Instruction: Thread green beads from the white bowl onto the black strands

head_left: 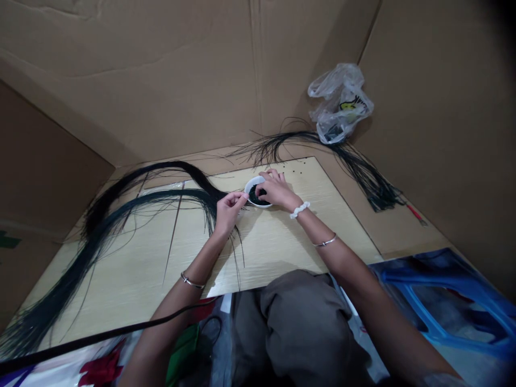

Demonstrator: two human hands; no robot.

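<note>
one white bowl (250,188) of black beads (258,194): left hand (229,212) pinched closed at the rim, right hand (277,191) with fingers curled in, grip unclear.

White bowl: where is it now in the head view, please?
In the head view, the small white bowl sits near the far edge of the pale wood board, under the right hand, with the left hand at its left rim.
</note>
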